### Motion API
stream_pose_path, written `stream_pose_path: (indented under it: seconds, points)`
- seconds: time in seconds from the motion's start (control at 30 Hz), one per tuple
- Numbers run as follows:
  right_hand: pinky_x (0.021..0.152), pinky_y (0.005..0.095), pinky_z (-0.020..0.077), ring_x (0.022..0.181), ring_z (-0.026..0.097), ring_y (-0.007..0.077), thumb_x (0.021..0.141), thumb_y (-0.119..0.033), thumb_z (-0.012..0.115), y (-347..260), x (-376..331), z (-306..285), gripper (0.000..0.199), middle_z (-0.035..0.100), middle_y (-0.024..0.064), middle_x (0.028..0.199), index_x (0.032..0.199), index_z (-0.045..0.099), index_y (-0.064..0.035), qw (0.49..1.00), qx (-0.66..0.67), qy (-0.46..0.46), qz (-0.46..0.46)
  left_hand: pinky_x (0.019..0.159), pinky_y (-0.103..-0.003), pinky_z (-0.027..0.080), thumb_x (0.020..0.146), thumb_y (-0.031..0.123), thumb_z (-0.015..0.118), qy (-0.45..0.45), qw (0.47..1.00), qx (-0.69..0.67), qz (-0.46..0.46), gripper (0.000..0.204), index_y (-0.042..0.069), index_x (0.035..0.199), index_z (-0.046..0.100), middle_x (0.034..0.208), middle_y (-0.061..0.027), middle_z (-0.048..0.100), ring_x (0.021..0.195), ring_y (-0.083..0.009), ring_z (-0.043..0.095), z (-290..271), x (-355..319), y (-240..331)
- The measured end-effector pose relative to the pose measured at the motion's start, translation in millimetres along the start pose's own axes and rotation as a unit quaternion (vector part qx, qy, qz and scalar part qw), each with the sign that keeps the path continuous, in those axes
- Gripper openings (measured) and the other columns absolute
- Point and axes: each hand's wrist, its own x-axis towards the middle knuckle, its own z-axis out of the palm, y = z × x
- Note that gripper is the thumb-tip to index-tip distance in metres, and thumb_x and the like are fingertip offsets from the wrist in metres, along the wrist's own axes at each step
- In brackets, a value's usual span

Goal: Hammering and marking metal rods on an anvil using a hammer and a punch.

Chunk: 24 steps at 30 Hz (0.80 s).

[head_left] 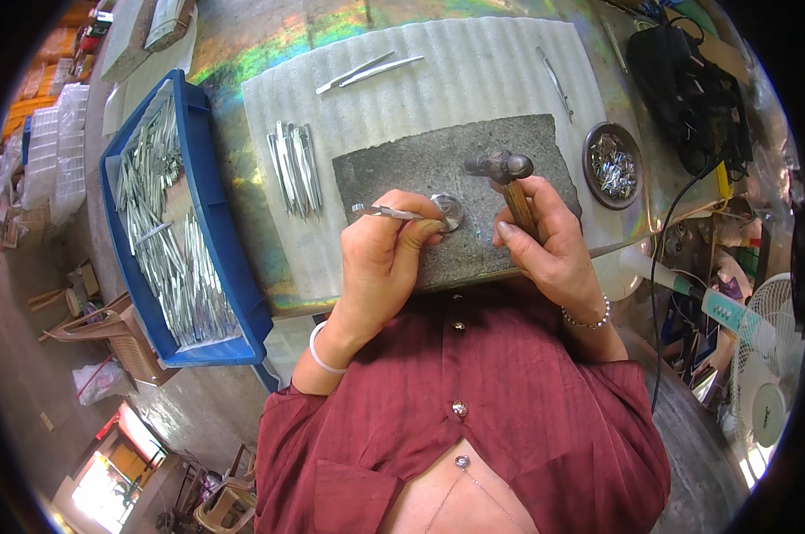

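Observation:
My left hand (pixel 386 245) is closed in a pinch on slim metal tweezers (pixel 392 213). One end of the tweezers reaches over a small round metal block (pixel 449 210) set on a dark grey stone slab (pixel 402 165). Whether they touch the block I cannot tell. My right hand (pixel 552 238) grips the wooden handle of a ball-peen hammer (pixel 500 166), its head raised above the slab, to the right of the block. A row of several tweezers (pixel 294 169) lies on the white foam sheet left of the slab.
At the left stands a blue bin (pixel 247 294) full of similar metal pieces. A round bowl (pixel 588 169) of small metal parts sits right of the slab. More tweezers (pixel 380 69) lie at the far side. A black bag (pixel 687 84) and fan (pixel 763 356) are at right.

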Motion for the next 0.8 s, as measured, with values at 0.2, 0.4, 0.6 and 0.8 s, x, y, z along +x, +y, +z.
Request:
stream_pose_path:
  seconds: [0.2,0.4,0.6,0.8]
  points:
    - [0.050,0.0168,0.0323,0.061,0.041,0.0020,0.088,0.001,0.050,1.6,0.4,-1.0,0.040,0.054,0.0038,0.086,0.126,0.038,-0.0020,1.000,-0.023,-0.008,-0.011,0.056,-0.024,0.046,0.083,-0.006,0.057,-0.004,1.000,0.023,0.013,0.004,-0.002,0.082,0.057,0.074,-0.0076,0.059,0.062,-0.0137,0.058,-0.5,1.7,0.0]
    - [0.051,0.0168,0.0328,0.061,0.040,0.0022,0.088,0.001,0.050,-0.6,-0.7,-0.1,0.039,0.054,0.0039,0.086,0.125,0.039,-0.0016,1.000,-0.009,0.000,-0.002,0.056,-0.024,0.046,0.084,-0.006,0.056,-0.020,1.000,-0.018,-0.014,0.004,-0.002,0.082,0.056,0.075,-0.0077,0.058,0.061,-0.0134,0.058,-1.7,3.5,-0.1]
    - [0.071,0.0265,0.0458,0.078,0.056,0.0105,0.085,-0.001,0.055,-6.0,0.0,-0.4,0.037,0.057,0.0055,0.083,0.119,0.043,-0.0001,1.000,-0.024,0.012,0.009,0.057,-0.025,0.047,0.085,-0.005,0.056,-0.022,1.000,0.015,-0.001,0.004,-0.002,0.082,0.057,0.075,-0.0082,0.058,0.063,-0.0146,0.059,-1.5,1.5,-0.3]
    - [0.066,0.0236,0.0455,0.072,0.055,0.0081,0.087,-0.002,0.055,-4.4,1.0,1.1,0.037,0.058,0.0055,0.086,0.121,0.043,-0.0009,1.000,-0.021,0.016,-0.004,0.054,-0.031,0.048,0.068,-0.012,0.056,-0.032,0.952,0.239,0.188,0.026,0.002,0.090,0.057,0.079,-0.0103,0.058,0.063,-0.0255,0.060,2.6,-0.4,2.8]
